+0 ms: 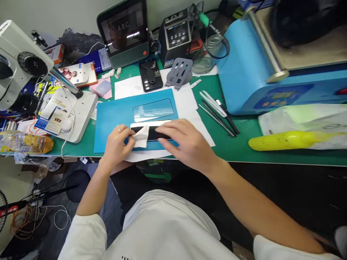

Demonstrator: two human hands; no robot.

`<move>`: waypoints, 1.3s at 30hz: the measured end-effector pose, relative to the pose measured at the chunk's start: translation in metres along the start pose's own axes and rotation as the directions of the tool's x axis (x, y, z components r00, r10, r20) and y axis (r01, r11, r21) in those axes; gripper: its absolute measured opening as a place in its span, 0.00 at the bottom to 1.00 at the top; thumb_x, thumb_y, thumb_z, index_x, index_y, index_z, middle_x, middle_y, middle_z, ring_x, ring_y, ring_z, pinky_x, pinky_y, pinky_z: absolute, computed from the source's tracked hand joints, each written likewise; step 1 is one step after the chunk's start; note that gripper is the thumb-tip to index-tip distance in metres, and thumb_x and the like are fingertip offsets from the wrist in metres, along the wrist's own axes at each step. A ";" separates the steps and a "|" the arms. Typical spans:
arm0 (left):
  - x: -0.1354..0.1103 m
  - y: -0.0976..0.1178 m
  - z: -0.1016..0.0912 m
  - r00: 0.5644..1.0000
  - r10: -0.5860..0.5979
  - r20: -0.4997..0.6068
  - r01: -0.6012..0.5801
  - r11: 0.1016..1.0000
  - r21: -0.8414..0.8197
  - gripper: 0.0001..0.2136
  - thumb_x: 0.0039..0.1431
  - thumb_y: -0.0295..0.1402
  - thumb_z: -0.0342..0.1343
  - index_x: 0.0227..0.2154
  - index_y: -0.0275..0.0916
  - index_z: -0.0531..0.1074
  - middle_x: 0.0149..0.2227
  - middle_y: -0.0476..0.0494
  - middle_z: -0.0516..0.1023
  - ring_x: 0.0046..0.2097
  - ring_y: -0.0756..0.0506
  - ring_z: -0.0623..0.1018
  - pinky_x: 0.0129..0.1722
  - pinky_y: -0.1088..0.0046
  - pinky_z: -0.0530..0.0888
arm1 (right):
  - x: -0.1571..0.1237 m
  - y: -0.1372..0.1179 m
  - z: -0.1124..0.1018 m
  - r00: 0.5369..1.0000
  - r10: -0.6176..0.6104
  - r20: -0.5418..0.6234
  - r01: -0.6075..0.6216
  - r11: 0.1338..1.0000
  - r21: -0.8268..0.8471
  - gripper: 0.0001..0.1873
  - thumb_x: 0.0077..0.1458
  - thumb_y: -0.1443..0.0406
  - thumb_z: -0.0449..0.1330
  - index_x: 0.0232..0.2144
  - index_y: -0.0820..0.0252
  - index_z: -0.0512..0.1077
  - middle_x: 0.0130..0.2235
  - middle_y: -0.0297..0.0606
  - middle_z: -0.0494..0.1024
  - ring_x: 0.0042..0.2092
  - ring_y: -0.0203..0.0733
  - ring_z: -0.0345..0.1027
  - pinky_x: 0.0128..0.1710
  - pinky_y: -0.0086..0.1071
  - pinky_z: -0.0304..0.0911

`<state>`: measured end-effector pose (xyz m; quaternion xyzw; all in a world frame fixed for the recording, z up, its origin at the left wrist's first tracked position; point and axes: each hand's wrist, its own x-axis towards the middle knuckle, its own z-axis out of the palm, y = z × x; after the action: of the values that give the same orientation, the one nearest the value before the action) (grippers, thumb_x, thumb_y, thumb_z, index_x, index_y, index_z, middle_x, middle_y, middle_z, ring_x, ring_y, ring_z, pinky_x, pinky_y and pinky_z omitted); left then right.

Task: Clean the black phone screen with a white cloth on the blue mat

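A phone (152,134) with a black face and a pale edge lies on the blue mat (114,117). My left hand (118,144) is closed at the phone's left end, pinching a small white wipe (141,138) that hangs over the phone's surface. Over the right end reaches my right hand (187,142), fingers stretched out and thumb apart. Its fingertips are at the phone's face; whether they press on it I cannot tell. Just beyond the phone lies a clear phone-shaped sheet (153,109) with whitish streaks.
Tweezers (217,115) and slim tools lie to the right, before a blue machine (244,72). A yellow bottle (282,141) lies near the front edge. Behind stand a black phone (150,76), a grey phone stand (179,72) and a display (123,30). A microscope (35,65) stands left.
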<state>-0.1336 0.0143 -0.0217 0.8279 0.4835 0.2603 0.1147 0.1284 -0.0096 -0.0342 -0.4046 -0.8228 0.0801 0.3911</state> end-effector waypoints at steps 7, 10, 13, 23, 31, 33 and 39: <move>0.007 -0.018 0.005 0.990 -0.140 -0.033 0.135 0.984 -0.113 0.04 0.61 0.27 0.52 0.32 0.44 0.66 0.33 0.48 0.72 0.35 0.45 0.72 0.37 0.66 0.69 | -0.126 0.063 -0.057 0.476 0.201 -0.856 -0.555 0.824 -0.115 0.30 0.48 0.41 0.69 0.55 0.24 0.75 0.51 0.44 0.79 0.49 0.72 0.74 0.31 0.60 0.64; 0.011 -0.019 0.007 0.980 -0.191 -0.053 0.182 0.973 -0.146 0.03 0.63 0.30 0.53 0.33 0.44 0.68 0.33 0.49 0.73 0.35 0.45 0.71 0.36 0.67 0.68 | -0.152 0.082 -0.067 0.551 0.271 -0.789 -0.606 0.781 -0.154 0.39 0.43 0.38 0.71 0.58 0.31 0.72 0.51 0.48 0.79 0.44 0.70 0.76 0.28 0.57 0.66; 0.013 -0.021 0.005 0.968 -0.237 -0.088 0.218 0.959 -0.182 0.03 0.66 0.32 0.53 0.34 0.44 0.68 0.32 0.49 0.73 0.33 0.46 0.71 0.34 0.69 0.68 | -0.154 0.083 -0.073 0.679 0.476 -0.559 -0.668 0.716 -0.202 0.35 0.49 0.44 0.71 0.59 0.34 0.72 0.54 0.51 0.79 0.54 0.79 0.73 0.37 0.66 0.71; 0.006 -0.048 0.010 0.923 -0.343 -0.175 0.279 0.909 -0.309 0.16 0.75 0.52 0.49 0.42 0.45 0.66 0.31 0.50 0.69 0.30 0.48 0.71 0.30 0.72 0.67 | -0.096 0.040 -0.060 0.907 0.286 -0.310 -0.385 0.861 -0.332 0.39 0.60 0.57 0.68 0.70 0.26 0.62 0.51 0.45 0.84 0.49 0.73 0.79 0.50 0.68 0.73; -0.004 -0.044 0.012 0.900 -0.373 -0.226 0.281 0.892 -0.354 0.17 0.75 0.55 0.48 0.43 0.46 0.66 0.29 0.51 0.68 0.28 0.48 0.71 0.29 0.72 0.66 | -0.013 0.030 -0.010 0.985 0.101 0.142 -0.098 0.995 -0.032 0.28 0.68 0.58 0.60 0.69 0.46 0.65 0.49 0.44 0.81 0.48 0.54 0.79 0.48 0.48 0.76; -0.006 -0.042 0.012 0.905 -0.369 -0.210 0.283 0.893 -0.351 0.17 0.75 0.54 0.47 0.44 0.45 0.66 0.30 0.51 0.71 0.30 0.48 0.73 0.29 0.72 0.66 | -0.004 0.033 -0.001 0.979 0.110 0.169 -0.110 0.994 -0.012 0.24 0.67 0.56 0.61 0.63 0.48 0.70 0.49 0.44 0.82 0.49 0.56 0.78 0.50 0.50 0.75; -0.007 -0.039 0.013 0.924 -0.317 -0.214 0.231 0.909 -0.347 0.14 0.76 0.49 0.49 0.44 0.43 0.67 0.35 0.48 0.77 0.32 0.48 0.76 0.30 0.73 0.66 | 0.002 0.039 0.005 0.974 0.091 0.208 -0.076 0.994 -0.081 0.25 0.67 0.55 0.61 0.63 0.51 0.70 0.49 0.46 0.83 0.50 0.58 0.78 0.50 0.52 0.70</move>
<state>-0.1581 0.0293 -0.0525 0.6795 0.5588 0.4239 0.2152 0.1474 0.0182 -0.0545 -0.4420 -0.8443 0.1089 0.2829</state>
